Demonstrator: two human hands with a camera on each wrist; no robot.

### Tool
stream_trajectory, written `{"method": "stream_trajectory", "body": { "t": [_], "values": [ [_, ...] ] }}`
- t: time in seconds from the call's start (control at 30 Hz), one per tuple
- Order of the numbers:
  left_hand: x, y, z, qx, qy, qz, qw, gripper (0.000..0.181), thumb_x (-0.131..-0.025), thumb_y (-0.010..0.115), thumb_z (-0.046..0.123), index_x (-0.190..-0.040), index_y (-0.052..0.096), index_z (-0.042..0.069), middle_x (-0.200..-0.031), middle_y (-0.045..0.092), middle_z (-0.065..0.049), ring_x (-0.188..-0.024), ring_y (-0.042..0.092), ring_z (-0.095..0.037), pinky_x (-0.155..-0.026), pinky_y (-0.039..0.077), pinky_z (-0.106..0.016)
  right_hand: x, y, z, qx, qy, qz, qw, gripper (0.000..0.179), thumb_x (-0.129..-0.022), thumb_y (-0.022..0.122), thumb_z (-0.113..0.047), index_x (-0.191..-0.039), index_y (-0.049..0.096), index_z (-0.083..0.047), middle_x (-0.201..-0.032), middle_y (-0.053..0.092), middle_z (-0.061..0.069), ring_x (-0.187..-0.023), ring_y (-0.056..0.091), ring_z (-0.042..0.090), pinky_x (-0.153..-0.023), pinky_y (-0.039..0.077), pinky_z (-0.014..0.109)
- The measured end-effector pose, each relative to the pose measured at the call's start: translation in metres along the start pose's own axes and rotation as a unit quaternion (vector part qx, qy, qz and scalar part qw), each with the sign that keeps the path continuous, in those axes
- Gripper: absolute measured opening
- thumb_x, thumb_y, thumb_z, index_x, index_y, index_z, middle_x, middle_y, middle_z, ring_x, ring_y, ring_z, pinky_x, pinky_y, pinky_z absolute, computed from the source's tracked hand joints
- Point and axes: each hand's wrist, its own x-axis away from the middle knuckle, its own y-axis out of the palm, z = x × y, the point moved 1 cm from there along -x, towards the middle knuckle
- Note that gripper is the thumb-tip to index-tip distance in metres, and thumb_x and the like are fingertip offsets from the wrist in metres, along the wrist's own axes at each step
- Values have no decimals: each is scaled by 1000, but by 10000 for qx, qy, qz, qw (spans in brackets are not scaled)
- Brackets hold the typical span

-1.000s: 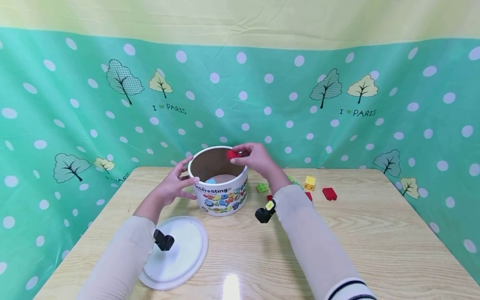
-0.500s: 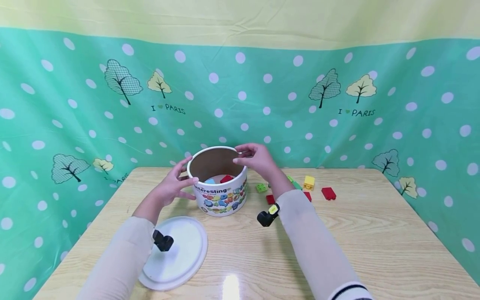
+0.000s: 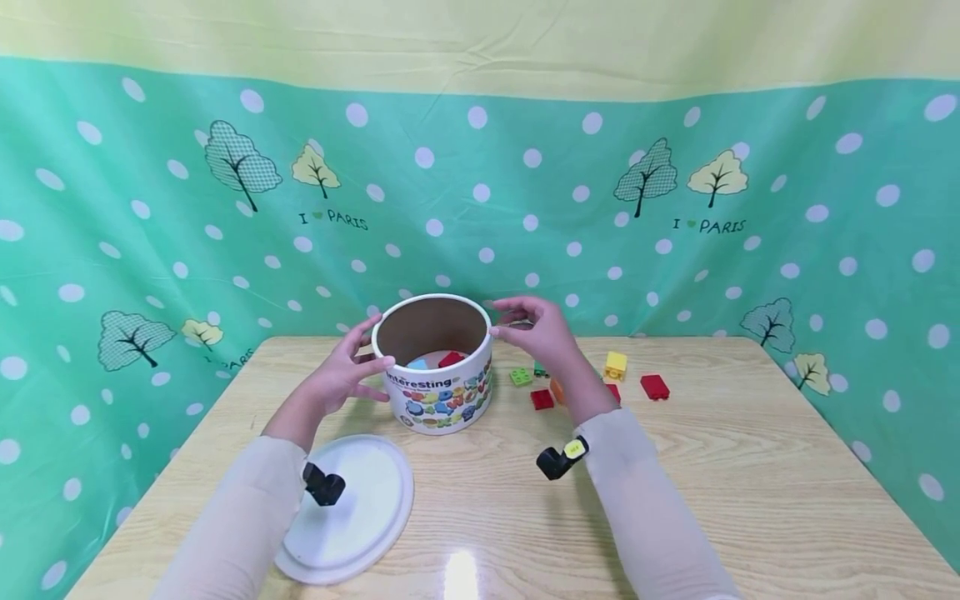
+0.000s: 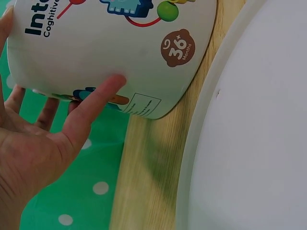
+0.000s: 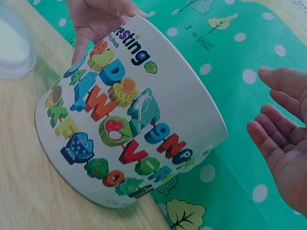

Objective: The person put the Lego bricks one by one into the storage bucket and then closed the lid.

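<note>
A white round tub [image 3: 442, 412] printed with colourful letters and animals stands on the table. Inside lie a red brick [image 3: 452, 358] and a light blue block [image 3: 417, 364]. Against its left side my left hand [image 3: 341, 375] rests with spread, fairly straight fingers, touching the rim and the outer wall; the left wrist view shows one finger [image 4: 98, 98] lying straight against that wall. My right hand [image 3: 543, 333] is just right of the rim, holding nothing. In the right wrist view its loosely bent fingers [image 5: 273, 129] are apart from the tub.
Right of the tub lie a lime brick [image 3: 521, 377], a flat red brick [image 3: 542, 399], a yellow brick [image 3: 616, 365] and another red brick [image 3: 655, 387]. An orange piece [image 3: 557, 392] is partly behind my right arm. The round white lid [image 3: 367, 500] lies in front, under my left forearm.
A red brick, pinched by my right hand over the tub a second ago, now lies inside. The right hand has moved right, off the rim. My left hand keeps its place.
</note>
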Motion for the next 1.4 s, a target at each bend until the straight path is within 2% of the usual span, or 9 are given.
{"method": "stream_trajectory", "body": {
  "t": [0.23,0.47,0.83,1.17,1.4],
  "values": [
    [0,-1,3,-38,32,-53,10000,87,-93,65,11,-157,8,29,-157,10,-19,-140,18,-50,-77,54,-63,19,-14,10,269,-94,98,9995,41,-84,78,-22,-122,65,-12,-115,62,6,-107,61,22,-93,54,33],
    [-1,0,2,-54,-4,-12,10000,89,-92,68,13,-157,10,30,-157,11,-19,-140,19,-50,-76,55,-61,34,-27,26,119,-162,175,9996,39,-84,78,-14,-121,66,-11,-120,61,9,-105,62,25,-88,56,29],
    [0,2,-1,-53,30,-58,10000,86,-93,66,12,-157,10,30,-157,12,-18,-139,20,-49,-75,56,-60,61,-53,41,241,58,418,9988,42,-84,78,-16,-124,65,-9,-117,59,13,-104,62,29,-84,57,25],
    [-1,-1,-2,-79,52,-50,9999,89,-92,69,16,-157,10,30,-157,12,-19,-139,20,-50,-75,56,-60,73,-76,58,531,306,657,9960,46,-86,77,-20,-129,62,-10,-124,56,14,-109,59,29,-84,55,21],
    [2,0,0,-112,46,-19,9999,86,-94,64,11,-157,9,29,-157,12,-19,-140,19,-50,-75,56,-60,79,-92,71,734,420,796,9932,47,-86,76,-20,-130,61,-10,-123,57,11,-112,58,32,-83,55,19]
  ]
}}
